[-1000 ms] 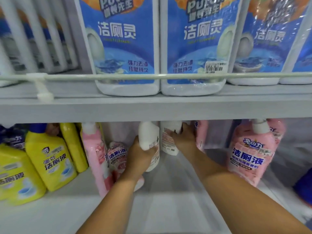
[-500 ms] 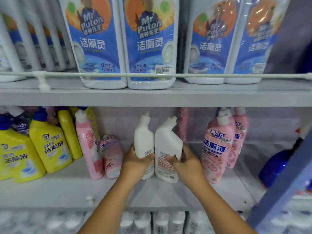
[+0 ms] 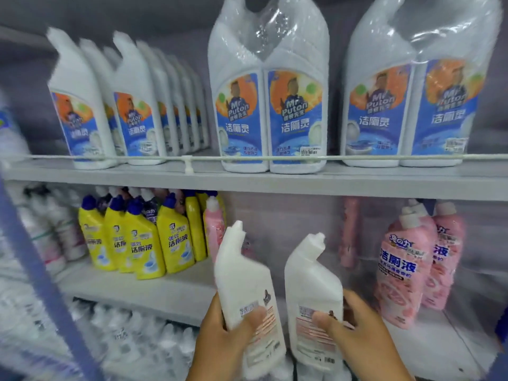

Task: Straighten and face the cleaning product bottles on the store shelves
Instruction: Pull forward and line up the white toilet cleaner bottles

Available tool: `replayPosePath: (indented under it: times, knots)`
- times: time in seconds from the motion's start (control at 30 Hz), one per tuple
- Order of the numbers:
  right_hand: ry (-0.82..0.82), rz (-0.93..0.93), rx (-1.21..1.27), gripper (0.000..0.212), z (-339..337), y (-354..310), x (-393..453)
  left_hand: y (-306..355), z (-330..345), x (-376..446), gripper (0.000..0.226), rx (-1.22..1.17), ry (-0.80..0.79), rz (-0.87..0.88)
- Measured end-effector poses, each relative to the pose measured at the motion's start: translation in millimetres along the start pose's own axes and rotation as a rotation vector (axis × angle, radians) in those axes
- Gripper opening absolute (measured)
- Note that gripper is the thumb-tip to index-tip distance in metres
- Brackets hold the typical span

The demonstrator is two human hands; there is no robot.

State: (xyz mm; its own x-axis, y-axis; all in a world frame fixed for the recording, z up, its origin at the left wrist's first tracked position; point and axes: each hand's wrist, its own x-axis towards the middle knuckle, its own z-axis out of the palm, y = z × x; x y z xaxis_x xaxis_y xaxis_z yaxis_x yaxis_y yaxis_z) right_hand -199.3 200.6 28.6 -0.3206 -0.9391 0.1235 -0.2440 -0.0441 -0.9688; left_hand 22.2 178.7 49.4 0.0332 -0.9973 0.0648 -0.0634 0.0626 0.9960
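Observation:
My left hand (image 3: 220,336) grips a white angled-neck bottle (image 3: 242,279), its back label toward me, held out in front of the middle shelf. My right hand (image 3: 357,334) grips a second white bottle (image 3: 310,287) of the same shape, also back label out. Both bottles tilt slightly and are off the shelf board. Pink bottles (image 3: 404,268) stand to the right on that shelf and yellow bottles (image 3: 143,243) with blue caps stand to the left.
The upper shelf (image 3: 247,180) carries a wire rail (image 3: 357,158) and blue-labelled white bottles (image 3: 82,105), plus shrink-wrapped twin packs (image 3: 269,116). A lone pink bottle (image 3: 213,229) stands beside the yellow ones. A blue upright bar (image 3: 35,270) crosses the left. White bottles fill the lower shelf.
Both hands have pulled the two white bottles out from the shelf toward me and lower. The view has risen and drawn back, showing the whole upper shelf.

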Motion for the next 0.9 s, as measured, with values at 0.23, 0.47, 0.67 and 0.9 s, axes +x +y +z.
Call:
replayPosePath:
  times: [0.23,0.47,0.67,0.9]
  knots:
    - [-0.093,-0.106,0.177,0.048,35,-92,-27,89,-74,-11,0.053,-0.132,0.075,0.182]
    - [0.041,-0.302,0.209,0.057,91,-209,-25,182,-169,44,0.037,-0.135,-0.014,0.433]
    - [0.163,-0.617,0.245,0.069,148,-285,-9,243,-211,119,0.036,-0.098,-0.160,0.648]
    - [0.274,-0.631,0.148,0.024,162,-343,10,272,-172,205,0.029,-0.087,-0.348,0.531]
